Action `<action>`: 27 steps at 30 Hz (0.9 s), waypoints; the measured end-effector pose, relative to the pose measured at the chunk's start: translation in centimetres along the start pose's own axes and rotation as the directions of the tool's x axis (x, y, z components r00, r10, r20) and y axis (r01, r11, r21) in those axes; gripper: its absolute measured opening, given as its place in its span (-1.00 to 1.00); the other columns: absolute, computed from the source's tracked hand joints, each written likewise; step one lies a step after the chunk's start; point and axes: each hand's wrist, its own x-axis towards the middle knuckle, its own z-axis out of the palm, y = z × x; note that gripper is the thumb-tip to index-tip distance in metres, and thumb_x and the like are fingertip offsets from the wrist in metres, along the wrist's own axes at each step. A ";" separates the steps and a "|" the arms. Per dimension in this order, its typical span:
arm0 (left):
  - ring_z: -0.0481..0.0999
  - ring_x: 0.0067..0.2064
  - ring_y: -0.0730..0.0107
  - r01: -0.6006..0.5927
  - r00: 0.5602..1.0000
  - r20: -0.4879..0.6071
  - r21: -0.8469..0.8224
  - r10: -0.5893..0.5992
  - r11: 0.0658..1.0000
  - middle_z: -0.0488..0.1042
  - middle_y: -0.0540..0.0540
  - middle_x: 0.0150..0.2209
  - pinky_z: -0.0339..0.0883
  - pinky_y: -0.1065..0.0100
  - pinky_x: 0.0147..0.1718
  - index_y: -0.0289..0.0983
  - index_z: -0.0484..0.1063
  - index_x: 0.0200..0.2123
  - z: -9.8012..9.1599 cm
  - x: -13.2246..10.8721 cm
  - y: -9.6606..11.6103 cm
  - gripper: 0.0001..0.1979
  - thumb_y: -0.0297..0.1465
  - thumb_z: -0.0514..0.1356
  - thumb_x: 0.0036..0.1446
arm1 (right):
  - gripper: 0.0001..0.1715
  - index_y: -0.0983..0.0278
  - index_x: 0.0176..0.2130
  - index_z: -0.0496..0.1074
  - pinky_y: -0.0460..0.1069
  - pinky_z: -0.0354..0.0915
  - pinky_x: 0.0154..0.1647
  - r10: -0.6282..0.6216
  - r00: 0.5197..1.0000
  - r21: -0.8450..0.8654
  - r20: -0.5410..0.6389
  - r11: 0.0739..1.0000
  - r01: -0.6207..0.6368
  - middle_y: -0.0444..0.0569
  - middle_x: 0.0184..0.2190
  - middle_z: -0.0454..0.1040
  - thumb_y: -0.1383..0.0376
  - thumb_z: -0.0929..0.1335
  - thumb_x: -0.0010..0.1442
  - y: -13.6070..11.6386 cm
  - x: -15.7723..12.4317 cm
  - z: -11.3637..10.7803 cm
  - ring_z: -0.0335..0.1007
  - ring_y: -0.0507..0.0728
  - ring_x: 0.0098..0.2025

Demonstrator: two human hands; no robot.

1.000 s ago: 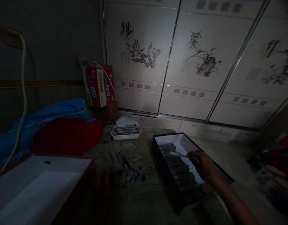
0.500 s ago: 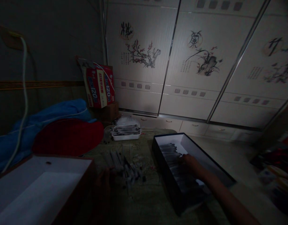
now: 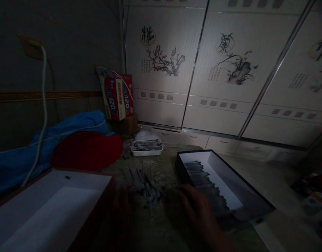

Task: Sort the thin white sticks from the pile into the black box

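My right hand [image 3: 196,204] is over the table, beside the near left wall of a dark box [image 3: 176,162]. Its fingers are loosely bent, apart and blurred, with nothing visible in them. Inside that box lies a row of slim, dark, pen-like sticks [image 3: 202,182]. In deep shadow, my left hand [image 3: 121,203] rests by the left side of a loose pile of similar slim pieces [image 3: 143,183]. Its fingers are too dark to make out, and so is anything they hold.
An open reddish-brown box [image 3: 69,206] with a white inside stands at the left. Behind the pile sits a white tray [image 3: 147,153] of slim pieces. A red round cushion [image 3: 86,150], blue cloth [image 3: 79,120], red carton [image 3: 119,98] and white cable [image 3: 44,101] are at the back left.
My right hand has come out of the dark box and moved left and nearer, over the table. The left hand stays by the pile. The whole view has shifted slightly.
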 end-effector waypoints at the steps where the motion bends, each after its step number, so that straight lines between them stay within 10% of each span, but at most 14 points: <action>1: 0.47 -0.16 0.10 0.012 1.000 -0.013 0.019 -0.012 1.000 0.56 -0.17 -0.30 0.27 0.22 -0.08 -0.28 0.50 -0.34 -0.1 0.0 0.1 -0.64 -0.14 0.06 0.07 | -0.74 0.18 -0.25 0.45 -0.03 0.34 -0.32 0.011 0.999 0.032 0.035 0.999 -0.012 -0.03 -0.33 0.53 0.29 0.19 0.23 -0.6 -0.3 1.6 0.47 0.15 -0.29; 10: 0.44 -0.14 0.07 0.069 0.994 -0.091 0.143 -0.056 0.987 0.54 -0.22 -0.27 0.20 0.14 -0.01 -0.31 0.48 -0.30 -0.3 0.1 0.2 -0.60 -0.15 -0.02 0.08 | -0.68 0.26 -0.18 0.46 -0.06 0.22 -0.17 0.081 0.990 -0.309 0.117 0.950 -0.042 0.03 -0.22 0.49 0.47 0.25 0.08 1.4 2.1 11.5 0.38 0.13 -0.17; 17: 0.48 -0.23 0.12 0.047 0.996 -0.077 0.101 -0.039 0.994 0.55 -0.19 -0.33 0.28 0.19 -0.10 -0.28 0.48 -0.34 -0.2 0.6 -0.2 -0.58 -0.09 0.00 0.05 | -0.70 0.10 -0.09 0.47 0.13 0.07 0.02 0.098 0.977 -0.392 0.189 0.920 -0.017 0.03 0.01 0.42 0.30 0.27 0.20 2.8 7.6 14.6 0.23 0.24 0.07; 27: 0.48 -0.16 0.04 0.105 0.992 -0.072 0.075 -0.100 0.992 0.56 -0.23 -0.28 0.25 0.13 -0.05 -0.29 0.49 -0.34 0.1 0.9 -1.0 -0.49 0.00 0.00 0.00 | -0.80 0.28 -0.39 0.54 0.19 -0.02 0.07 0.090 0.990 -0.343 0.107 0.938 -0.049 0.12 -0.30 0.51 0.44 0.31 0.08 2.4 8.9 15.2 0.34 0.22 -0.12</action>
